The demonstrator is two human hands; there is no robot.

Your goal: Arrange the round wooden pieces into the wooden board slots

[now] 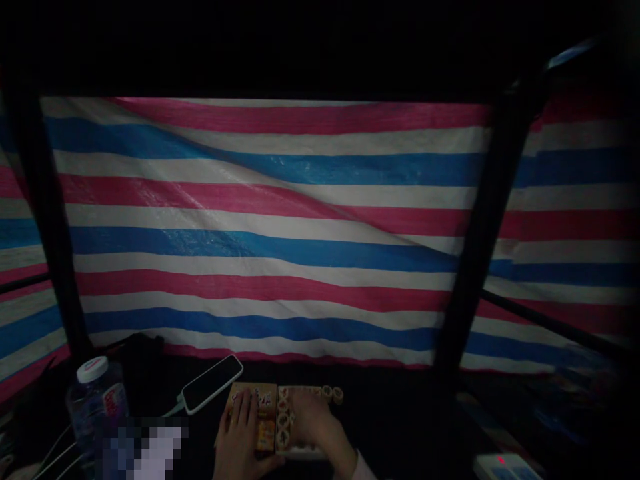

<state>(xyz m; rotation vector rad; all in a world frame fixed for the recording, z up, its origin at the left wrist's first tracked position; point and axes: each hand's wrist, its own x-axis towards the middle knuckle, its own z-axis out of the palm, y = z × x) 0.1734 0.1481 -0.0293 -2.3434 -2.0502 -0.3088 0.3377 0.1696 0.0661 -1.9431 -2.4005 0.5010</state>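
My left hand [239,437] lies on a printed cardboard box lid [266,433], with its fingers stretched out over the lid's face. Right beside the lid sits an open box [305,456] of round, light wooden pieces with dark characters, which look like Chinese chess discs. A column of discs [283,420] shows along the box's left side. My right hand [311,419] is over the middle of the box and covers much of it; its fingers point down and are hidden, so I cannot tell what they hold. Two discs [333,394] are at the box's upper right corner.
A white-edged phone [213,385] with a cable lies left of the lid. Farther left stands a large clear bottle [95,393] with a white cap. A pale device [505,467] with a red light is at lower right. Striped sheeting [260,260] hangs behind dark posts.
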